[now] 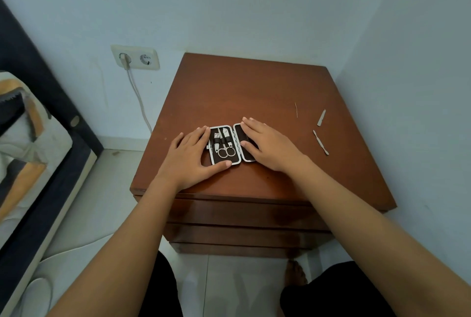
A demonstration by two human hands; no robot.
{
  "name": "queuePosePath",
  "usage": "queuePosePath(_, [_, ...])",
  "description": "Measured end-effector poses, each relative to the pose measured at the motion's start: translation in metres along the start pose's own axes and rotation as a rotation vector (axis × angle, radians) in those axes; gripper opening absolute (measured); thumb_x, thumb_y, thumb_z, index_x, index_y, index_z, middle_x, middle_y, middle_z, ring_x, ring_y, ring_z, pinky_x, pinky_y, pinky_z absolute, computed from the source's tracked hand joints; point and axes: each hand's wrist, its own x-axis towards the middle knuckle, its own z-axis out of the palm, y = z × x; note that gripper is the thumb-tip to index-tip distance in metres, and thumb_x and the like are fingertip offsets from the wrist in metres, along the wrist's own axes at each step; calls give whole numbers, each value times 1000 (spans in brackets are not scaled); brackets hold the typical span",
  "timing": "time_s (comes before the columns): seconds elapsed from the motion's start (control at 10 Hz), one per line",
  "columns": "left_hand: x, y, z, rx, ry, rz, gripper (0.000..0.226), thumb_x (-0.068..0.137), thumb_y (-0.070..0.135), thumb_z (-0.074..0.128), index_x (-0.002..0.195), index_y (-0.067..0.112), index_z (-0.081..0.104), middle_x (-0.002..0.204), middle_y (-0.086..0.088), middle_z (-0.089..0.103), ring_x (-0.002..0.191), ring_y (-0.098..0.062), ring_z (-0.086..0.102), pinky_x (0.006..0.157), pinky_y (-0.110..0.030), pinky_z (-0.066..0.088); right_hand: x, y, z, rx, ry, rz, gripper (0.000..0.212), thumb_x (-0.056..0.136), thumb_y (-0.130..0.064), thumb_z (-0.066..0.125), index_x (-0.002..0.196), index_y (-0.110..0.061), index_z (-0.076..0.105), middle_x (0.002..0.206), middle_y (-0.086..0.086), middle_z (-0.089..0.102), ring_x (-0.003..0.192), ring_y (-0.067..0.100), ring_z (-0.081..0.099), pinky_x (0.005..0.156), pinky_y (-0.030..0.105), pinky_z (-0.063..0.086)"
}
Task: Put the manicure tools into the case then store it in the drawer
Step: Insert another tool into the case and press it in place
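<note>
Brown wooden worktop (254,92) carries an open dark white-rimmed manicure case (225,145); left hand (190,157) and right hand (270,145) lie flat, fingers spread, on its halves, gripping nothing. Right of the case lie two slim metal tools (320,142).

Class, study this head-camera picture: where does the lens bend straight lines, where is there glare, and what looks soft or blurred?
Head view: wide-angle bending shows at the edges, the bed frame and right wall leaning; a mild sheen sits mid nightstand; the case and loose tools are fairly sharp; the floor and knees at the bottom look soft; both arms stretch large toward the corners.
</note>
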Motion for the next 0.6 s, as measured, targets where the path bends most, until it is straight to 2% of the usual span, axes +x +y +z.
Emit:
queuePosePath(0.2, [-1,1,-1,-11,9,-3,110,63,87,21,150,20,14,158,2,16,144,-8,11,117,-35,1,-17,-13,6,63,-16,83,54,99,-34,30,147,-10,18,159,3,12,146,14,7,120,35,11])
queuePosePath(0.6, [-2,2,-1,-6,-1,-9,110,63,87,20,150,20,13,158,3,16,144,-9,11,117,-35,0,-43,-18,10,176,-12,76,52,100,-31,28,148,-15,15,159,0,10,146,11,5,121,34,8])
